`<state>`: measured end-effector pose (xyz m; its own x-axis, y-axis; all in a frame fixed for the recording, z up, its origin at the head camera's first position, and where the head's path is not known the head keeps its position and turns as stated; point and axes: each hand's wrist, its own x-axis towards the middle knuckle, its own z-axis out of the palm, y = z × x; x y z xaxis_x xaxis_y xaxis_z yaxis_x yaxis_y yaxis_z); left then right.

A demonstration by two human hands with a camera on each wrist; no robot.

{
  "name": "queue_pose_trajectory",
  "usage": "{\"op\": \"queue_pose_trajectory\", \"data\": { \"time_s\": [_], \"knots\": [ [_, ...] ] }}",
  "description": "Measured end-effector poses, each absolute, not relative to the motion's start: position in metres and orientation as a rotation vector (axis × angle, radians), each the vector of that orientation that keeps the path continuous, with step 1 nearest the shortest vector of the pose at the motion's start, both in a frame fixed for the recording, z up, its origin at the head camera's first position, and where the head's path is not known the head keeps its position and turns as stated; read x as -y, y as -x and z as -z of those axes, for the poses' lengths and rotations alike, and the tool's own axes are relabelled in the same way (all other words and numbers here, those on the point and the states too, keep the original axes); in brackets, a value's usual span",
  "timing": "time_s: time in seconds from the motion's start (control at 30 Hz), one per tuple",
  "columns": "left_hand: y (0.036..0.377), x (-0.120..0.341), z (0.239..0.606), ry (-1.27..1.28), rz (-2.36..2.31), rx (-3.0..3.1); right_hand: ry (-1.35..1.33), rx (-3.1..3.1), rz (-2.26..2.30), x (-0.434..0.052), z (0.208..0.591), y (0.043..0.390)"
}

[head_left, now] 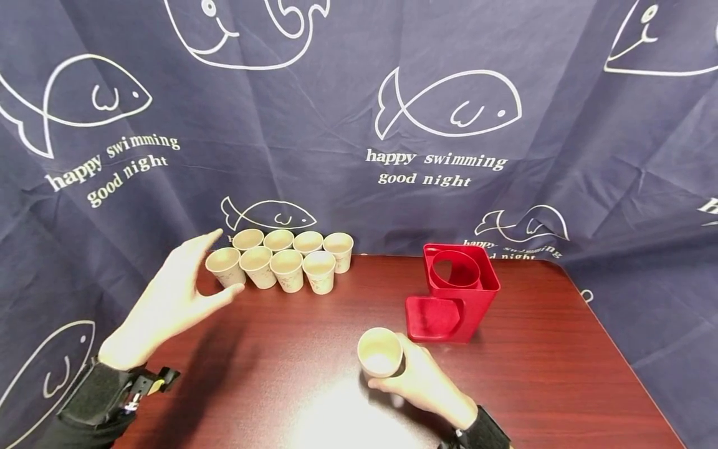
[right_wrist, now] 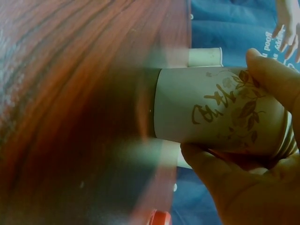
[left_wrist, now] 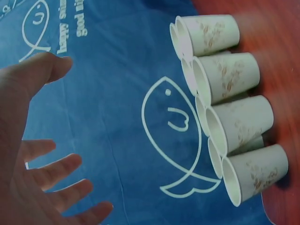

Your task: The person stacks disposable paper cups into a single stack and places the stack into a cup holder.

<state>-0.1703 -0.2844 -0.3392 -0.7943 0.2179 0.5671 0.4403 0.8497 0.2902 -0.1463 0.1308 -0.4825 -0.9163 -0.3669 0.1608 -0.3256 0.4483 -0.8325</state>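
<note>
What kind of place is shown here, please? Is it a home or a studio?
Probably a staged recording corner, not a lived-in room: a navy fish-print curtain hides the whole background, and a dark wooden table bears only a group of paper cups and a red cup holder.

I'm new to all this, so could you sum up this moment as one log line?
right hand: grips paper cup | left hand: open beside cup cluster | red holder: upright on table
</note>
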Motion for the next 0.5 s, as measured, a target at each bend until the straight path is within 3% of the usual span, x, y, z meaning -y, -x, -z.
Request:
{"op": "queue_pose_trajectory", "data": {
  "time_s": [0.5],
  "knots": [
    [0.197, 0.322, 0.347, 0.35, 0.585, 2.516, 0.62, -2.619, 1.53, -0.13, 0.483, 0.145]
  ]
}}
